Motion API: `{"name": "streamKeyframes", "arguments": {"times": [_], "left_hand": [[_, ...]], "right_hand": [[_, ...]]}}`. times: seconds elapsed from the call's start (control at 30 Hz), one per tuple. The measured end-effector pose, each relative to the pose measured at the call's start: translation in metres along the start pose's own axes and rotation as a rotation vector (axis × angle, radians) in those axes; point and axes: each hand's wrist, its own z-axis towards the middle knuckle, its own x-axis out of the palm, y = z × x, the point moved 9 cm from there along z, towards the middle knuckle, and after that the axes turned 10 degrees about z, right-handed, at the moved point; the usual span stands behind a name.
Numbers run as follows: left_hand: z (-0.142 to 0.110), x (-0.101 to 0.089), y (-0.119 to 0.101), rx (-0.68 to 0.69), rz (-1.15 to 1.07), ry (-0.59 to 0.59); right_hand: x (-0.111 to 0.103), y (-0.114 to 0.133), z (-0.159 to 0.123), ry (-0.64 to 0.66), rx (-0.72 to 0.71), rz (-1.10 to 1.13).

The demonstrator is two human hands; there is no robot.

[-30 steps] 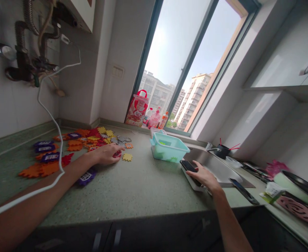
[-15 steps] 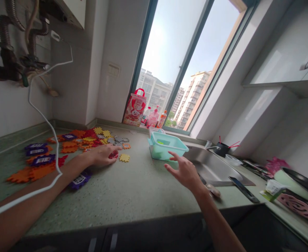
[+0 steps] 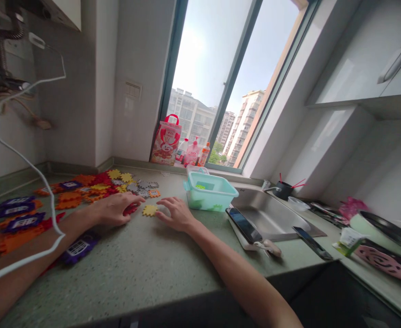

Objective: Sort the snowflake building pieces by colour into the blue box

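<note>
My left hand (image 3: 113, 209) lies palm down on the speckled green counter (image 3: 145, 259), its fingers over a red toothed foam piece (image 3: 131, 209). My right hand (image 3: 175, 212) rests flat just right of a yellow toothed piece (image 3: 150, 210), fingertips touching it. Behind and to the left spreads a pile of orange, red, yellow, grey and purple pieces (image 3: 94, 184). A purple piece (image 3: 79, 247) lies by my left forearm. Neither hand clearly grips anything.
A mint green plastic box (image 3: 210, 193) stands right of my hands. A phone (image 3: 243, 223) lies on a white block at the sink (image 3: 271, 216) edge. A white cable (image 3: 26, 159) hangs over my left arm. Bottles and a red bag (image 3: 166, 142) sit on the sill.
My right hand left the phone at the sink, swung left across the counter and came down beside the yellow piece. My left hand stayed on the red piece. The view shifted right.
</note>
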Motion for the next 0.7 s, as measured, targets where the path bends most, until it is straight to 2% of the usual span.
{"name": "streamKeyframes", "arguments": {"times": [0.1,0.17,0.23,0.3,0.37,0.4,0.47,0.53,0.6,0.7], "left_hand": [[0.004,0.002,-0.002,0.006,-0.028,0.009],[0.007,0.003,-0.001,-0.021,-0.033,0.016],[0.009,0.003,-0.001,-0.041,-0.021,0.022],[0.010,0.003,-0.002,-0.045,-0.007,0.022],[0.010,0.002,-0.002,-0.037,-0.003,0.021],[0.010,0.003,-0.001,-0.032,-0.005,0.027],[0.010,0.005,-0.001,-0.014,-0.016,0.040],[0.010,0.007,-0.002,0.015,-0.028,0.048],[0.010,0.007,-0.005,0.048,-0.026,0.043],[0.009,0.007,-0.007,0.063,-0.003,0.037]], "right_hand": [[0.011,0.000,-0.003,0.111,-0.034,0.040],[0.014,-0.001,-0.001,0.128,-0.031,0.048],[0.013,-0.001,0.002,0.131,-0.014,0.045],[0.001,0.006,0.000,0.117,-0.009,0.028],[-0.028,0.018,-0.011,0.046,-0.011,0.026],[-0.048,0.022,-0.021,-0.003,-0.010,0.053],[-0.099,0.013,-0.050,-0.138,0.112,0.122],[-0.145,-0.012,-0.086,-0.170,0.276,0.119],[-0.187,-0.050,-0.124,-0.150,0.456,0.094],[-0.232,-0.109,-0.177,-0.091,0.665,0.159]]}}
